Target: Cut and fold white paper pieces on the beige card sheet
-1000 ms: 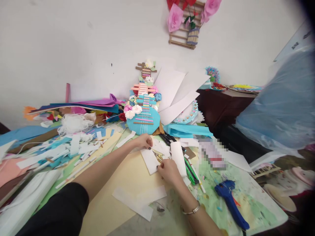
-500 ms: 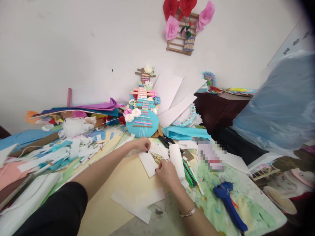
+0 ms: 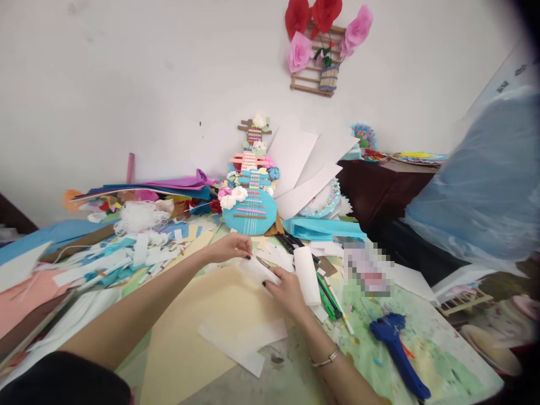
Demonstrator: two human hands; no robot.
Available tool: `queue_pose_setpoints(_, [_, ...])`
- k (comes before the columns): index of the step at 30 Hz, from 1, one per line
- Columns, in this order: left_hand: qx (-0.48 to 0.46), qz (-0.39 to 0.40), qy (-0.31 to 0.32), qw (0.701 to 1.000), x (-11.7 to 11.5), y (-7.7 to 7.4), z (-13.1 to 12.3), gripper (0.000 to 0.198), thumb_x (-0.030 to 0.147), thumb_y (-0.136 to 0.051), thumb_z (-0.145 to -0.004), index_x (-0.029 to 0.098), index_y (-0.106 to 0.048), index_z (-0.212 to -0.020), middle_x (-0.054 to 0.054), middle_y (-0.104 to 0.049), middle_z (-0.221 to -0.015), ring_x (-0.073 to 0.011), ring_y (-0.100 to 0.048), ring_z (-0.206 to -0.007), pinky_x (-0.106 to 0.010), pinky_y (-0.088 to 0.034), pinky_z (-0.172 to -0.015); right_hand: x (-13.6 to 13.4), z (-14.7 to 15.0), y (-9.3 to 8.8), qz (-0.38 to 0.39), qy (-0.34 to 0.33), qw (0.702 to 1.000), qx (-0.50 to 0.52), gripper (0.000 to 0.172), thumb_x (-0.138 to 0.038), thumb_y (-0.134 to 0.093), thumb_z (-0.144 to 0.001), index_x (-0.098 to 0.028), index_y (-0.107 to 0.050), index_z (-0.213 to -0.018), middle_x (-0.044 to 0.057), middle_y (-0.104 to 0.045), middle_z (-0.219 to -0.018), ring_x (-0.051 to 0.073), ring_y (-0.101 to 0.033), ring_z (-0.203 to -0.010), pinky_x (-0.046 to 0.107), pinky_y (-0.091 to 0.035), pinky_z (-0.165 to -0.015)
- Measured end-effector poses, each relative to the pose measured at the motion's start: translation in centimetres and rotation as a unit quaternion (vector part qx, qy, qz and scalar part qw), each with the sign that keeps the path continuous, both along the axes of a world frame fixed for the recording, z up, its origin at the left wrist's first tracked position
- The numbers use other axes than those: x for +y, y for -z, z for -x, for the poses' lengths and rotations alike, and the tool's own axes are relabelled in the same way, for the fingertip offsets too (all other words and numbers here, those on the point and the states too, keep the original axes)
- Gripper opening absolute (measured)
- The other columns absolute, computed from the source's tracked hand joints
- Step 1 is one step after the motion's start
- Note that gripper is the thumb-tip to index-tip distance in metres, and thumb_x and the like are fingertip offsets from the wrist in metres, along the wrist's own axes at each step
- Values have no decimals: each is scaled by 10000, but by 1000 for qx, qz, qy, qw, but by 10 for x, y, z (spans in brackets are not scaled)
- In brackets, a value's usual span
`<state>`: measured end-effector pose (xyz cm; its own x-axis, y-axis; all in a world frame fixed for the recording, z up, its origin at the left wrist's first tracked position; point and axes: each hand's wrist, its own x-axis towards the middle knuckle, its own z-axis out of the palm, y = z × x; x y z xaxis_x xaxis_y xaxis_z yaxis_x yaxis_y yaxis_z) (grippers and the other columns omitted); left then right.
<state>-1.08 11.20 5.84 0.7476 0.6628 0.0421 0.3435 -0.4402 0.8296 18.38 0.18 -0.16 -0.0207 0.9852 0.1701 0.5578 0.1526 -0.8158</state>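
Between my two hands a white paper strip (image 3: 255,271) is raised and bent above a pale yellow sheet (image 3: 198,326). My left hand (image 3: 232,247) pinches its far left end between thumb and fingers. The near right end is gripped by my right hand (image 3: 287,292), thumb on the near side. Just behind the strip, a scissors blade (image 3: 264,262) shows; the remainder is hidden by the paper and my right hand. Two crossing pieces of translucent white paper (image 3: 236,343) lie on the near part of the yellow sheet.
Right of my right hand lie a white paper roll (image 3: 307,275), a green utility knife (image 3: 331,301) and a blue glue gun (image 3: 399,354). A blue paper lute (image 3: 250,211) stands behind my hands. Paper scraps (image 3: 139,253) and tangled white string (image 3: 141,218) cover the left side.
The white strip has come up off the yellow sheet and now bends between my hands. My right hand has closed around its near end. The view has shifted slightly left.
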Motion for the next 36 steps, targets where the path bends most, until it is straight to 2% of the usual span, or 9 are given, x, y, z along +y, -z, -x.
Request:
queue_pose_setpoints(3, [-66,23,-90,993,-29,11,23,178,308,-653,-689,146,-588,-721,-43,-658,-738,-159,-616,-735,-259,-466,-691,2,6,5,31,3,997,74,145,-245,-551,-662,-182,-631,-765,-14,-606,-640,146,-532,-617,226,-374,-568])
queue_pose_setpoints(5, [-129,71,-153,977,-49,26,35,212,336,-661,-684,151,-573,-741,-46,-658,-740,-163,-618,-712,-267,-472,-654,3,12,10,57,-7,990,128,137,-242,-548,-644,-171,-611,-742,-21,-575,-597,130,-498,-563,216,-346,-516])
queue_pose_setpoints(7, [-187,99,-212,954,-67,44,43,231,342,-666,-682,159,-556,-770,-57,-663,-786,-178,-627,-760,-288,-478,-691,3,19,14,67,-24,985,154,131,-238,-538,-637,-166,-592,-732,-18,-572,-612,126,-497,-569,212,-349,-515])
queue_pose_setpoints(10, [-226,125,-246,934,-86,67,47,331,342,-688,-658,176,-525,-894,-86,-657,-903,-215,-616,-892,-324,-477,-759,3,26,18,58,-42,989,133,139,-220,-523,-641,-171,-580,-757,-4,-602,-708,141,-535,-660,221,-392,-580])
queue_pose_setpoints(13, [-246,124,-253,927,-93,80,43,467,320,-701,-637,182,-474,-1021,-117,-623,-1020,-226,-592,-951,-336,-469,-792,1,30,17,34,-51,992,108,212,-189,-522,-638,-176,-572,-844,14,-620,-833,164,-561,-773,257,-425,-686])
queue_pose_setpoints(17, [-225,69,-237,943,-93,84,34,421,280,-625,-707,179,-464,-1082,-105,-609,-1017,-222,-577,-953,-324,-453,-794,-2,33,16,-1,-67,988,142,344,-124,-512,-616,-189,-527,-953,32,-618,-956,175,-569,-896,302,-424,-810])
queue_pose_setpoints(22, [-176,-5,-247,953,-95,87,29,353,199,-553,-738,193,-488,-1085,-67,-607,-977,-209,-559,-960,-347,-421,-854,1,32,20,7,-72,979,191,401,-98,-513,-609,-191,-487,-999,46,-621,-973,168,-579,-930,309,-428,-836])
queue_pose_setpoints(30, [-222,65,-265,936,-95,91,32,380,252,-599,-706,181,-492,-1064,-81,-576,-1013,-216,-557,-970,-329,-452,-821,6,26,26,32,-69,978,194,418,-117,-536,-597,-190,-476,-1004,61,-619,-993,179,-588,-841,304,-458,-743])
queue_pose_setpoints(36, [-172,25,-271,947,-101,84,27,340,215,-554,-728,185,-508,-1063,-70,-613,-959,-215,-565,-937,-335,-439,-815,4,28,24,28,-78,972,221,433,-108,-531,-591,-184,-467,-1012,62,-621,-966,184,-584,-896,305,-452,-779])
